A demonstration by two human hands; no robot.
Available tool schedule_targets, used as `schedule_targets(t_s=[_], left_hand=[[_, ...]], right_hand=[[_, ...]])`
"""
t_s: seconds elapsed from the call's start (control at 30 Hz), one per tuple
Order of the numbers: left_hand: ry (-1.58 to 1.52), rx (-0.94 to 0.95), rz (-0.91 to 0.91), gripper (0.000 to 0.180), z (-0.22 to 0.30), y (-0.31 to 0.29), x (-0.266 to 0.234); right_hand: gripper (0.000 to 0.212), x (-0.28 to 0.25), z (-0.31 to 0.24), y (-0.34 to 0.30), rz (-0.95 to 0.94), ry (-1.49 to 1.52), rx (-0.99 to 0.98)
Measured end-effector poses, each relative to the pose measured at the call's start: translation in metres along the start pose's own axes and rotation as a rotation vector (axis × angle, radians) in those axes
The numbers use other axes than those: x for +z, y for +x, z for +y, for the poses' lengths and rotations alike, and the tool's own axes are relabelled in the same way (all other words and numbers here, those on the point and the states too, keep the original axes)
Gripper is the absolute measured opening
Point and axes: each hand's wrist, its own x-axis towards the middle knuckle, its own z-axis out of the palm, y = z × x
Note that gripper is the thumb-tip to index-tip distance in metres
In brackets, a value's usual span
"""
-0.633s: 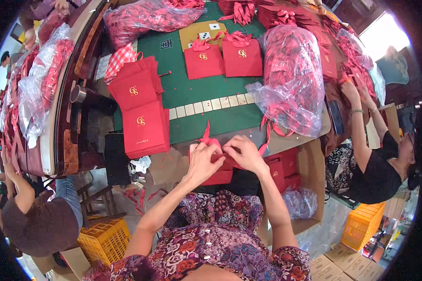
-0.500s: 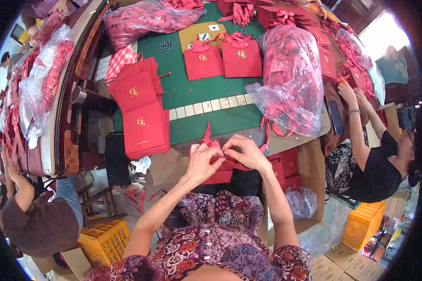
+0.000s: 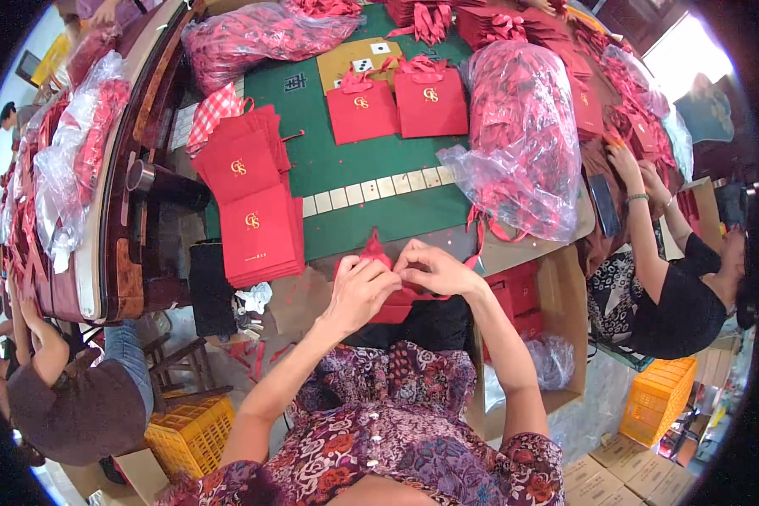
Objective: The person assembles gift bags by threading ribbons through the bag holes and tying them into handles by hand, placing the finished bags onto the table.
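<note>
Close together at the table's near edge, my left hand [image 3: 361, 291] and my right hand [image 3: 435, 270] work with fingertips pinched. Between them is red ribbon [image 3: 374, 246], one end poking up past my left fingers. Just how each hand grips it is hidden by the fingers. Under the hands a red paper gift bag [image 3: 390, 313] shows in part, over dark cloth at my lap. A stack of flat red gift bags [image 3: 260, 236] with gold lettering lies left of my hands. Farther off, two red gift bags [image 3: 362, 115] with ribbon handles lie side by side.
A clear plastic bag of red ribbons [image 3: 524, 139] fills the right of the green table [image 3: 379, 223]; another ribbon bag [image 3: 270, 40] lies at far left. An open cardboard box [image 3: 565, 329] holds red bags at my right. Co-workers sit at both sides; a phone [image 3: 603, 205] lies near one.
My hands stay at the same place and draw slightly closer, with the fingers shifting on the ribbon. The whole view tilts a little. The bag stacks have not moved.
</note>
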Motion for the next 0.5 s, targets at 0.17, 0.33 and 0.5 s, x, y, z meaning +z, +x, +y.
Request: schedule_targets(t_s=[0.17, 0.33, 0.5], left_hand=[[-0.173, -0.052, -0.151, 0.013, 0.005, 0.008, -0.001], [-0.169, -0.212, -0.099, 0.014, 0.002, 0.018, -0.007], [-0.108, -0.278, 0.009, 0.016, -0.013, 0.029, -0.008]], right_hand=[[0.016, 0.0, 0.024, 0.006, 0.422, 0.063, 0.082], [0.022, -0.002, 0.004, -0.003, 0.611, 0.02, 0.154], [0.025, -0.007, 0.003, -0.04, 0.372, -0.482, 0.014]])
